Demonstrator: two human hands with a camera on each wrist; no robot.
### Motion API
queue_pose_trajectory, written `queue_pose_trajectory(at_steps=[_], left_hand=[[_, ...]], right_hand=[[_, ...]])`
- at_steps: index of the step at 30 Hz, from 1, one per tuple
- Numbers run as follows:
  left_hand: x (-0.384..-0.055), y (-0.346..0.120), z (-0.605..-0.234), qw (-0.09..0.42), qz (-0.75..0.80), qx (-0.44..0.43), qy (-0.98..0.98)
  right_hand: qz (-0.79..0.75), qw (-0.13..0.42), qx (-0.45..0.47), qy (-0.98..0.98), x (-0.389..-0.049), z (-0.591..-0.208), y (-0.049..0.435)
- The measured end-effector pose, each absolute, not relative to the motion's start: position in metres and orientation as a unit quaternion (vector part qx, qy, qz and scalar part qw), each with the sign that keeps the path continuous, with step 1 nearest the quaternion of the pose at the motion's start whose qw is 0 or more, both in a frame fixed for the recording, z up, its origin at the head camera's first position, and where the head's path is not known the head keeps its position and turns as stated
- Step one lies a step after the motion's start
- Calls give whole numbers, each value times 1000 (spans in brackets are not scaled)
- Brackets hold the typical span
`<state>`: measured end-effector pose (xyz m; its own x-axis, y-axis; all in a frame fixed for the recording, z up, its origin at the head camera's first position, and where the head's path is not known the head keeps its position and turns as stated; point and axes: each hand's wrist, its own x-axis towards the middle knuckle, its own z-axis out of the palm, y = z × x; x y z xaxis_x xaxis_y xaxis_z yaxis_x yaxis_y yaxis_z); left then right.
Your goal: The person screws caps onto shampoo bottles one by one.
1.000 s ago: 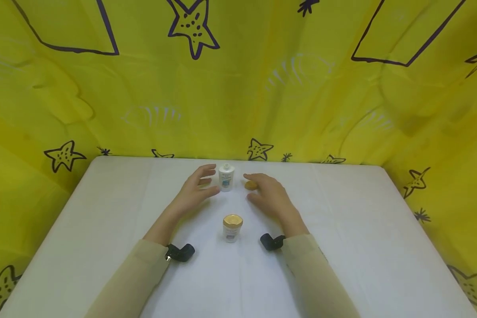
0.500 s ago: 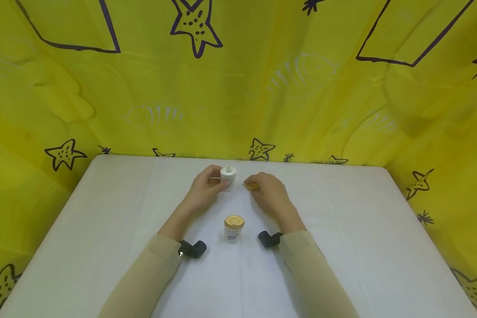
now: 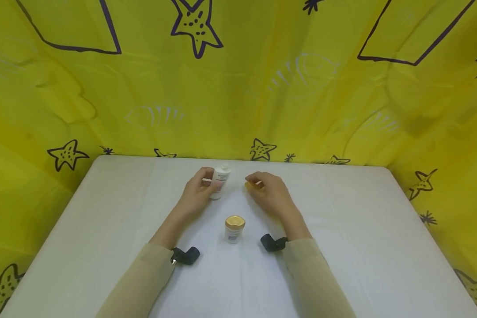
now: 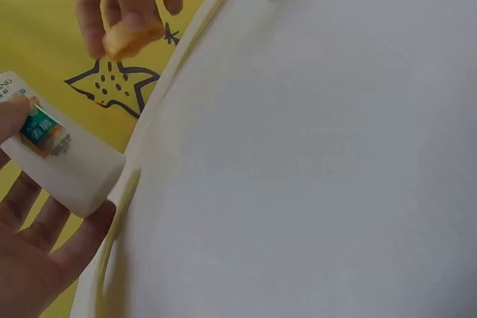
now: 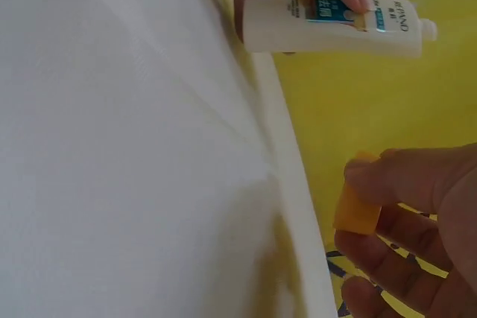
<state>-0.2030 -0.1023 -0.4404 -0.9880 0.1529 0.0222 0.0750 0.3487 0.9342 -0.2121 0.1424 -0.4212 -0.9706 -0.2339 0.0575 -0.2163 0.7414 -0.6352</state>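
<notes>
My left hand (image 3: 194, 193) grips a white shampoo bottle (image 3: 221, 177) round its body, thumb across the printed label. The bottle leans a little to the right at its top, and its bare neck shows without a cap in the right wrist view, where the bottle (image 5: 335, 26) lies sideways across the picture. Between the thumb and fingers of my right hand (image 3: 272, 193) is a golden-yellow cap (image 5: 358, 202), pinched to the right of the bottle. Nearer to me a second small white bottle (image 3: 233, 235) with a gold cap (image 3: 235, 221) stands upright, between my forearms.
A white-covered table (image 3: 342, 247) lies under both hands. Behind it and at both sides hangs a yellow curtain (image 3: 238, 88) with dark starfish drawings. Each wrist carries a black camera mount, the left mount (image 3: 186, 256) and the right mount (image 3: 273, 242).
My left hand has closed round the bottle, tilted it and brought it slightly left and nearer. My right hand's fingers have curled onto the cap, which now turns partly out of sight. The second bottle stays put.
</notes>
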Motion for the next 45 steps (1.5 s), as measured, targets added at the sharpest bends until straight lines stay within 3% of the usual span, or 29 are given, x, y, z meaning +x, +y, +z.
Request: queue_pose_trajectory(at_steps=[8,27,45], left_hand=[[-188,-120,-433,25,591,125,797],[-158,-120,-380,23,595,249,764],[-153,-114,-379,39,557,281,781]], right_hand=[[-447,1,-187,875,-198,-396,143],[-530,-102,-301,786,-155,-344,142],[-484,-141,-340,793,-147,-340,135]])
